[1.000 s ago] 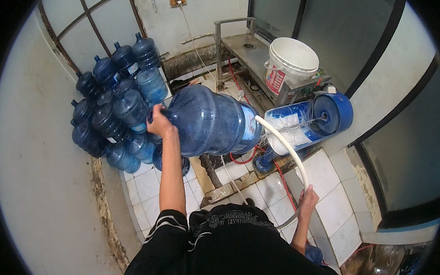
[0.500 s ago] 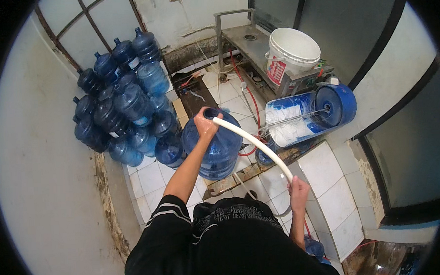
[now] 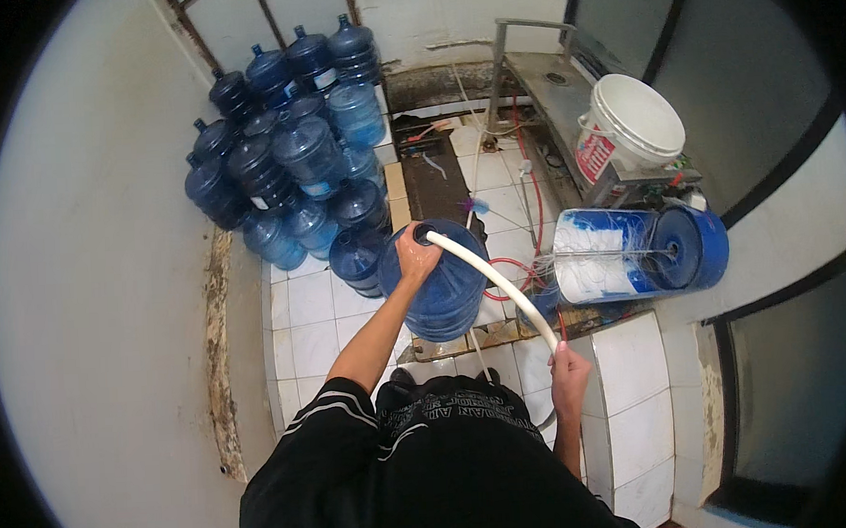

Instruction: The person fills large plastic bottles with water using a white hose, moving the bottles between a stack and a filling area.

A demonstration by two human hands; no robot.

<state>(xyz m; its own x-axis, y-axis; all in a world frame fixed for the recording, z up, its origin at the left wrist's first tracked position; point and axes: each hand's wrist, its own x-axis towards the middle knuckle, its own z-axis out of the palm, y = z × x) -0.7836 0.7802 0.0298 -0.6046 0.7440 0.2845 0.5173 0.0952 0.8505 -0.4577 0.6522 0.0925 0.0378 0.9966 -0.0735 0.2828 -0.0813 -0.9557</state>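
Observation:
A large blue water jug (image 3: 444, 306) stands in front of me with its mouth facing up toward me. My left hand (image 3: 418, 257) is closed around its neck from the left side. A thick white hose (image 3: 501, 281) arches from the jug's mouth down to the right; its end lies at or just inside the opening, and how far in I cannot tell. My right hand (image 3: 569, 371) grips the hose lower down, with its fingers wrapped round it. Any water inside the hose cannot be made out.
Many blue jugs (image 3: 310, 156) are stacked at the left wall. On the right, a metal bench (image 3: 552, 74) carries a white bucket (image 3: 636, 118); a blue drum (image 3: 691, 248) with a wire-and-bristle brush lies below it. A red hose (image 3: 536, 193) and tiled ledge (image 3: 626, 378) are nearby.
The whole view has shifted, so the surroundings sit farther right. Both hands keep their holds on the jug's neck and the hose, whose end stays at the mouth.

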